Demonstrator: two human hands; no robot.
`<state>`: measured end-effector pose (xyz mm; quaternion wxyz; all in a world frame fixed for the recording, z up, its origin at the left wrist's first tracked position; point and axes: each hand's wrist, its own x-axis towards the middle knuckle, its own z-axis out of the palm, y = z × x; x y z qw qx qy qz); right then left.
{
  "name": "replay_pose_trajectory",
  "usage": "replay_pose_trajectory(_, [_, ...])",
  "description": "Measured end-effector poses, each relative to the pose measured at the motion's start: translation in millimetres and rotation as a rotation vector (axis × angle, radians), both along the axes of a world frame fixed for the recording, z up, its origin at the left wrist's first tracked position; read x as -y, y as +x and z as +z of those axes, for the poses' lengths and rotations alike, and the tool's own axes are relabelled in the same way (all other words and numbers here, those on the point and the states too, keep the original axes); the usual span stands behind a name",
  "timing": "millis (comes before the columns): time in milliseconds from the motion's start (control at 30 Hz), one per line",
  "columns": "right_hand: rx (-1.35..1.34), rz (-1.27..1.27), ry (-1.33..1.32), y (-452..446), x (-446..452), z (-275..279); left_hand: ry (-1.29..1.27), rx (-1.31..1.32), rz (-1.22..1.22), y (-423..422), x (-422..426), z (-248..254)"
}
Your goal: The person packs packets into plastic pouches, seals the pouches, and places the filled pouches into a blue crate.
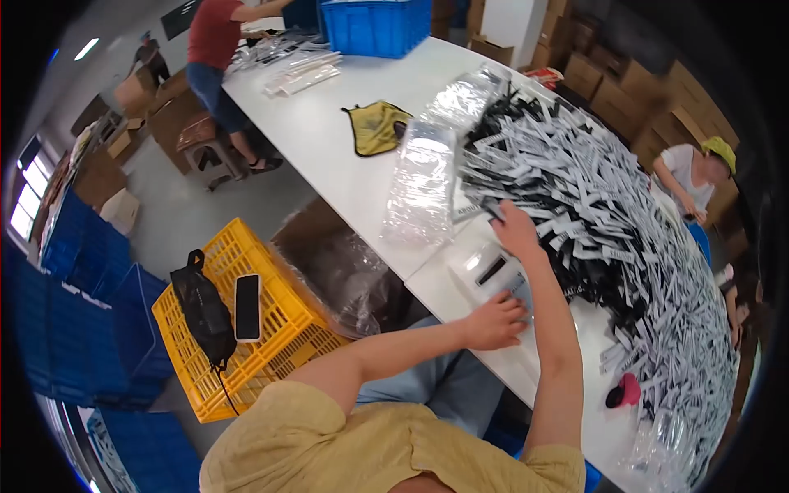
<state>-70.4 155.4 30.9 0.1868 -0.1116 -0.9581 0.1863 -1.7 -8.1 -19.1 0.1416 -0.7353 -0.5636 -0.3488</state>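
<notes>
My right hand [518,231] reaches to the near edge of a big heap of black and white printed strips [575,181]. Its fingers are closed on a dark strip [492,208] at the fingertips. Nearer to me, my left hand [496,321] lies with bent, slightly parted fingers on a white device with a dark display [491,270], which looks like a scale. A greyish, shiny patch beside the left fingertips is too unclear to name. Stacks of clear plastic bags [421,177] lie left of the heap.
A yellow-green cloth [380,128] and a blue bin [376,27] are farther along the white table [329,181]. A yellow crate [246,361] at my left carries a phone [247,307] and black pouch [202,308]. A pink object [629,389] lies right. Other people work around the table.
</notes>
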Motion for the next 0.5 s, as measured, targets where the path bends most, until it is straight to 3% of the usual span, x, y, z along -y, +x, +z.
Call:
replay_pose_trajectory(67, [-0.31,-0.134,-0.183,17.5,6.0,6.8,-0.017,0.019,0.005,0.1,0.7,-2.2])
replay_pose_trajectory(133, [-0.686,-0.106,-0.256,54.7,49.6,40.1,-0.021,0.085,0.009,1.7,2.0,-3.6])
replay_pose_trajectory(200, [-0.419,-0.143,-0.689,109.2,72.0,39.8,-0.019,0.139,-0.004,0.9,-0.1,-4.1])
replay_pose_trajectory(300, [-0.764,0.118,-0.366,173.4,113.9,4.3,-0.194,0.256,-0.038,-5.7,-1.8,6.9])
replay_pose_trajectory(367, [-0.703,0.032,-0.591,203.2,127.2,-42.1,-0.372,0.294,0.06,-9.7,-11.6,19.4])
replay_pose_trajectory(400, [-0.609,-0.081,-0.556,212.7,130.7,-45.1,-0.464,0.32,0.108,-10.0,-16.6,23.8])
replay_pose_trajectory(467, [-0.42,-0.301,-0.477,227.2,135.3,-43.2,-0.404,0.491,0.118,-13.8,-28.1,29.9])
replay_pose_trajectory(500, [-0.45,-0.311,-0.349,229.9,129.7,-39.9,-0.372,0.572,0.125,-14.1,-28.8,31.3])
